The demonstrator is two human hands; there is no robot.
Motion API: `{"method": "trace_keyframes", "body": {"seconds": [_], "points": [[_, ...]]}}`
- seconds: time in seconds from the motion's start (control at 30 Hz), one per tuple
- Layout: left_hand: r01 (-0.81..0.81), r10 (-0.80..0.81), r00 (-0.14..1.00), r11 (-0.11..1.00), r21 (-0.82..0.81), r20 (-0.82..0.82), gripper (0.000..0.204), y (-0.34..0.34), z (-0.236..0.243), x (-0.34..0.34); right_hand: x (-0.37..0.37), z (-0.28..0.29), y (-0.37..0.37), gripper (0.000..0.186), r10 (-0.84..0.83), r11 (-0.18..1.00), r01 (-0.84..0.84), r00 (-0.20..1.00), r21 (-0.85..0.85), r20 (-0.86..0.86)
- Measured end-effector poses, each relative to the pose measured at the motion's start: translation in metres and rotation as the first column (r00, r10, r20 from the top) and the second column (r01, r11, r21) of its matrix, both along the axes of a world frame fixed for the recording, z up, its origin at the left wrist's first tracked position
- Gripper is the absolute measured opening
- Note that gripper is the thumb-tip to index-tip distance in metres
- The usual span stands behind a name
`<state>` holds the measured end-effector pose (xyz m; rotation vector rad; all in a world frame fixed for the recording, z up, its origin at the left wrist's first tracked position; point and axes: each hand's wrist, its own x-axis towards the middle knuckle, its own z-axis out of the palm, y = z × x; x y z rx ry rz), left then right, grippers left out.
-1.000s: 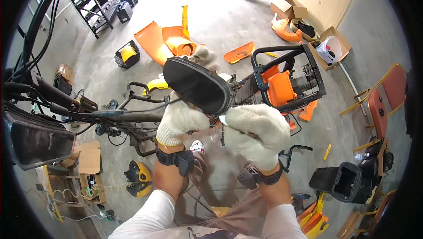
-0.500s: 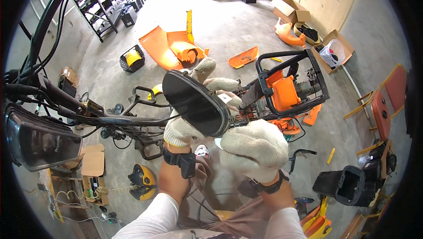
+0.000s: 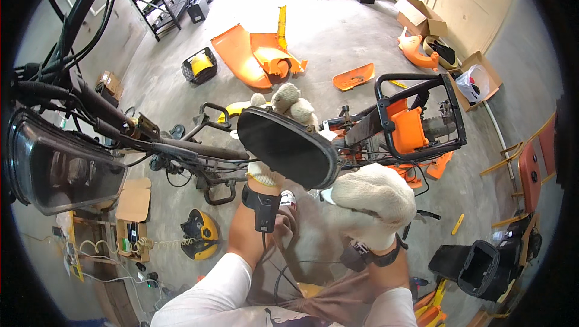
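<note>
You are standing over a stripped vehicle frame point(image 3: 208, 149), which is extending on both sides of your left-hand fingers. A large orange body panel point(image 3: 238, 55) is lying on the floor beyond those fingers, toward their left. A black tubular rack point(image 3: 384, 113) is standing to their right and beyond the fingers of your right hand. The black oval saddle point(image 3: 286, 147) is sitting immediately on your side of the left fingers, covering the palm behind them, and is lying to the upper left of the right fingers. A dark glossy housing point(image 3: 66, 164) is projecting well to the left of both sets of fingers. Your gloved right hand point(image 3: 374, 200) is turning its back upward near the saddle's lower right edge; its fingers are folding downward out of sight, so you cannot tell what they are pinching. Your gloved left hand point(image 3: 294, 105) is showing bent fingers past the saddle's far edge; you cannot tell whether they are gripping anything. A small white piece point(image 3: 327, 131) is resting just right of the left fingers.
</note>
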<state>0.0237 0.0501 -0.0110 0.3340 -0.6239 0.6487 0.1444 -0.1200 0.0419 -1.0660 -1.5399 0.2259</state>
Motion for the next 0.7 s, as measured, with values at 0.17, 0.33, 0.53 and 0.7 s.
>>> {"method": "trace_keyframes", "body": {"seconds": [0.17,0.33,0.53,0.7], "points": [[-0.072,0.079,0.995,0.992,0.100,-0.069,0.062,0.005,0.001,-0.014,0.011,-0.010,0.011,0.026,-0.068,0.983,0.073,0.997,0.171,-0.036],[-0.430,0.572,0.743,0.806,0.407,-0.347,0.099,0.006,0.015,-0.053,0.003,-0.013,0.019,0.028,-0.039,0.994,0.062,0.969,0.089,-0.244],[-0.485,0.675,0.657,0.719,0.498,-0.335,0.088,0.003,0.024,-0.049,0.012,-0.026,0.029,0.032,-0.223,0.970,0.242,0.900,0.005,-0.375],[-0.513,0.729,0.583,0.672,0.534,-0.359,0.086,-0.007,0.034,-0.053,0.014,-0.016,0.034,0.021,-0.130,0.956,-0.168,0.490,-0.239,-0.862]]}}
